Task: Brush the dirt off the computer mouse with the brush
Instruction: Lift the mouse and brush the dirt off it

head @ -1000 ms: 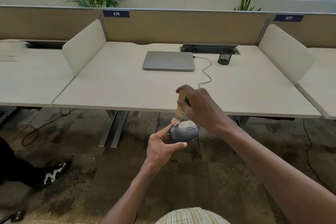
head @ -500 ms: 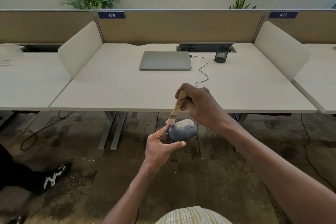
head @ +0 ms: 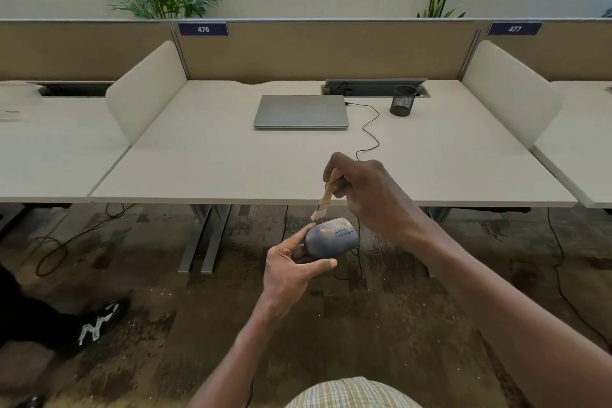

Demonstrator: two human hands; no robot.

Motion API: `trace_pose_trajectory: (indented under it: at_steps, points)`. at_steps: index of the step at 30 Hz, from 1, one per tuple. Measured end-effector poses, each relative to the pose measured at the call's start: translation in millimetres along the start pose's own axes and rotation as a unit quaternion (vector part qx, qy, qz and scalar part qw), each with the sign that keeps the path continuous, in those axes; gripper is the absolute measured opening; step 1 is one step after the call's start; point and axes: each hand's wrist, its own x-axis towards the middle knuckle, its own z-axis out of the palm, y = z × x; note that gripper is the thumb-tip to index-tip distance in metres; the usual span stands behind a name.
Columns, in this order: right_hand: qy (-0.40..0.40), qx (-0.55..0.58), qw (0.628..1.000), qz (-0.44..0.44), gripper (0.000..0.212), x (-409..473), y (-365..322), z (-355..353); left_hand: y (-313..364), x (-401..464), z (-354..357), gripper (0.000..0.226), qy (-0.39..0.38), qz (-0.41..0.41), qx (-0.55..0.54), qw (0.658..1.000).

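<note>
On the far left I see a dark shoe (head: 99, 325) on the floor (head: 165, 341), well apart from my hands. My left hand (head: 291, 272) holds the computer mouse (head: 331, 239) out in the air, in front of the counter (head: 231, 169) edge and over the floor. Its fingers (head: 299, 238) curl around the mouse's left end and the thumb presses along the near side. Yellow dirt shows on the top of the mouse. Just above it, the brush (head: 326, 197) tilts down to the left, and its pale tip hangs close over the mouse's top left edge; I cannot tell if it touches. My right hand (head: 367, 195) is closed tight around the wooden handle. Farther back on the counter lie a shut laptop (head: 301, 111) and a black cup (head: 402, 104), well apart from my hands. There is open room all around the mouse.
</note>
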Motion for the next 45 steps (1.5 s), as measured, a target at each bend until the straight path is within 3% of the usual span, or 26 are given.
trace_pose_trajectory:
  at_steps: [4,13,20,45]
  points:
    - [0.026,0.002,1.000,0.000,0.028,-2.7,-6.8,-6.0,4.7,-0.4,-1.1,0.077,-0.005,0.005,-0.002,1.000]
    - [-0.001,-0.028,1.000,0.006,0.029,-7.8,-9.1,0.0,4.9,3.6,2.1,0.078,-0.001,0.014,0.002,1.000]
    - [0.043,0.004,0.999,0.030,0.020,-2.8,-1.5,-1.6,7.8,6.5,0.0,0.072,-0.002,0.015,-0.002,1.000]
    - [0.003,-0.048,0.997,0.066,0.019,12.8,8.0,14.8,-4.1,12.4,-3.8,0.079,-0.015,-0.011,-0.012,1.000]
